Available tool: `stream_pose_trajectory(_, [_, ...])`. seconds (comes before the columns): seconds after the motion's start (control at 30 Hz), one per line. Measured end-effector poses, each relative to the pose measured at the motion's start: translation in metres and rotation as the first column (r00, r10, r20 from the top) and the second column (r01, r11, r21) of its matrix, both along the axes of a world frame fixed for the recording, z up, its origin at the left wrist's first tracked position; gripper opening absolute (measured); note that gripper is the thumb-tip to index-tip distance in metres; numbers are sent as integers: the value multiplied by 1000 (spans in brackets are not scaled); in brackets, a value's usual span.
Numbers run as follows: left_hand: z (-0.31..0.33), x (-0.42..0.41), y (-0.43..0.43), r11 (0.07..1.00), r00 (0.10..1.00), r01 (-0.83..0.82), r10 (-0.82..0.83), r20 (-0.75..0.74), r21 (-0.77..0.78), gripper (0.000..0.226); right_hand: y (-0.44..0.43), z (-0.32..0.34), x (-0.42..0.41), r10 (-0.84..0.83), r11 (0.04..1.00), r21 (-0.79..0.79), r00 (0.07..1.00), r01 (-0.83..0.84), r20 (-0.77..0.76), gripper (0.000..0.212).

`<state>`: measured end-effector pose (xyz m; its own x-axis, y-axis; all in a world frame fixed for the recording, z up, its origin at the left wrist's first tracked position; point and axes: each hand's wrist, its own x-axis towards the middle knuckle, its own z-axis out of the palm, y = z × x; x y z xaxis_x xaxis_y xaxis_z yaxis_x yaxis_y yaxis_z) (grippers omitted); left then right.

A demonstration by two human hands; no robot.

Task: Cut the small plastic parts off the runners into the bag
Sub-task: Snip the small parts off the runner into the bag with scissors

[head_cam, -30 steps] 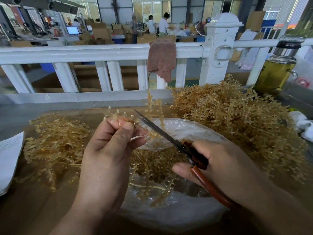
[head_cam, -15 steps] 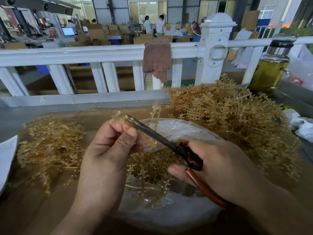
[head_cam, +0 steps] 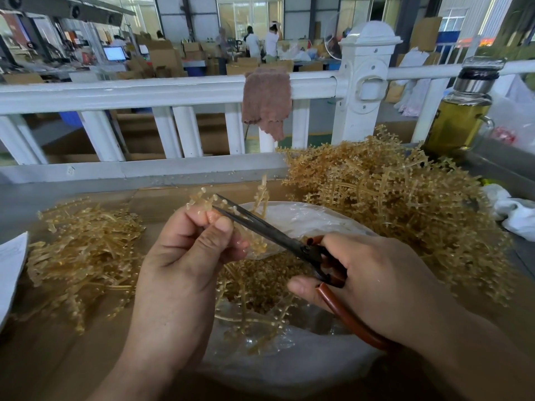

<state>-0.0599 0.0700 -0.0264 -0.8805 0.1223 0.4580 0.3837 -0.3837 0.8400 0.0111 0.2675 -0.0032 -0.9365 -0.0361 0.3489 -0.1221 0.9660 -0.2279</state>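
Note:
My left hand (head_cam: 185,264) pinches a translucent amber runner (head_cam: 202,199) between thumb and fingers, above the open clear plastic bag (head_cam: 304,218). My right hand (head_cam: 367,282) grips brown-handled scissors (head_cam: 269,231). Their dark blades lie slightly apart, with the tips at the runner beside my left fingertips. Small cut parts and runner pieces (head_cam: 260,285) lie inside the bag under both hands.
A big heap of uncut runners (head_cam: 390,204) fills the right side. A smaller pile of runners (head_cam: 84,250) lies left, beside white paper (head_cam: 10,264). Behind stand a white railing (head_cam: 173,91) with a brown cloth (head_cam: 266,96), and a bottle (head_cam: 460,117) at far right.
My left hand has turned the runner, bringing its parts closer to the blades. The scissors have shifted left toward my left fingertips and their blades have partly closed.

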Motion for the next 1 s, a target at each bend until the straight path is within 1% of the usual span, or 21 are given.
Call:
stream_pose_trajectory(0.13, [2, 0, -1, 1000, 1000, -17, 17, -2, 23, 20, 0, 0, 0, -14, 1000, 8, 1000, 14, -16, 54])
stream_pose_trajectory(0.3, [3, 0, -1, 999, 1000, -20, 20, 4, 33, 22, 2, -1, 0, -13, 1000, -20, 1000, 13, -18, 56])
stream_pose_trajectory(0.6, [2, 0, 0, 999, 1000, -23, 22, 8, 42, 19, 1, 3, 0, -15, 1000, -9, 1000, 15, -13, 57])
stream_pose_trajectory(0.73, [2, 0, 0, 999, 1000, -23, 22, 16, 41, 18, 1, 4, 1, -12, 1000, 3, 1000, 12, -3, 63])
stream_pose_trajectory(1.0, [1, 0, -1, 999, 999, -37, 36, 28, 22, 17, 3, 3, 0, 4, 1000, -8, 1000, -4, -27, 65])
